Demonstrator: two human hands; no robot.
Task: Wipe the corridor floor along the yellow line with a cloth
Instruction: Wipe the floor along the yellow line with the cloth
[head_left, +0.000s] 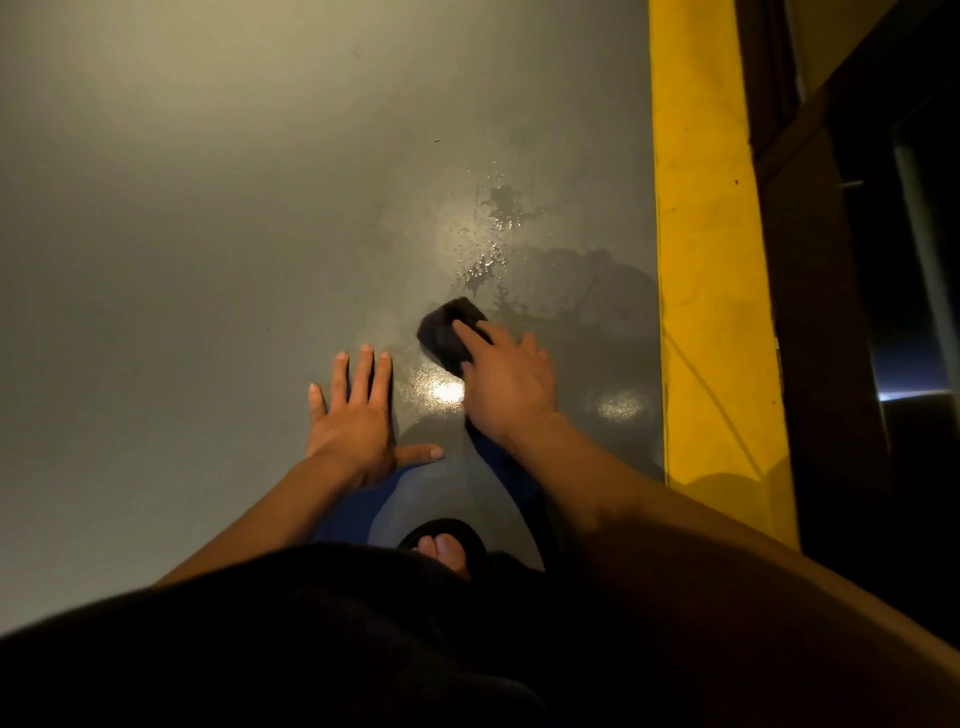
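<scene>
The corridor floor (208, 260) is a smooth grey surface that fills most of the view and carries bright reflections of overhead light. A broad yellow line (711, 260) runs along the right side of the floor, from the top edge of the view down toward the person's right arm. Beyond the yellow line stands a dark brown wooden frame (831, 312). A patch of water (493, 239), made up of droplets and thin smears, lies on the grey surface just left of the yellow line. The area around and to the right of the cloth shows a darker, damp sheen. The right hand (506, 384) rests on a dark cloth (447, 327), with the index finger extended across the top of it and the other fingers curled over its near edge; the grip holds the cloth against the floor. The cloth sits just below the water patch, near the yellow line but apart from it. The left hand (358, 415) lies flat on the floor, fingers straight and spread, thumb pointing right; its grip is wide and holds nothing. A foot in a black sandal (447, 545) shows between the two forearms.
</scene>
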